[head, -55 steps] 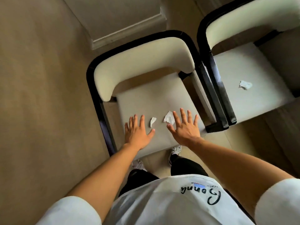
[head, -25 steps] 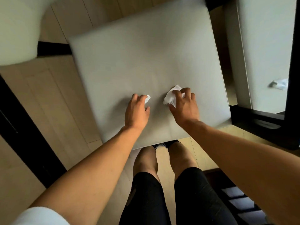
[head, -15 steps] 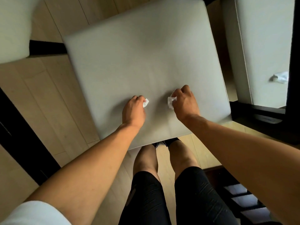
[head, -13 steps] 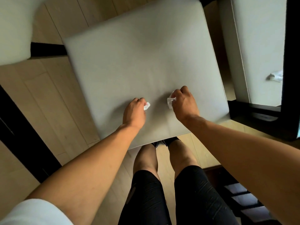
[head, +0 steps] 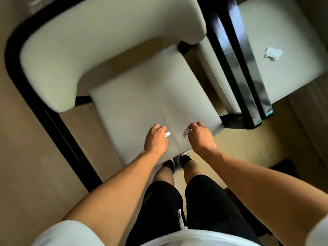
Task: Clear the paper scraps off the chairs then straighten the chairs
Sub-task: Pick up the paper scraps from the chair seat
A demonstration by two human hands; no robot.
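I stand in front of a cream chair (head: 134,96) with a black frame. My left hand (head: 156,139) is curled over the seat's front edge and pinches a small white paper scrap (head: 167,134). My right hand (head: 199,136) is curled beside it and grips a second crumpled scrap (head: 186,134). Both hands look slightly raised above the seat. On the second chair's seat (head: 287,71) at the upper right lies another white scrap (head: 273,53).
The two chairs stand close side by side, their glossy black frame bars (head: 241,68) nearly touching. Light wooden floor (head: 32,157) spreads to the left and in front. My legs and shoes (head: 175,162) are right at the seat's front edge.
Both hands closed on the two scraps and drew back toward the seat's front edge. My head rose, so the backrest and the second chair's scrap came into fuller view.
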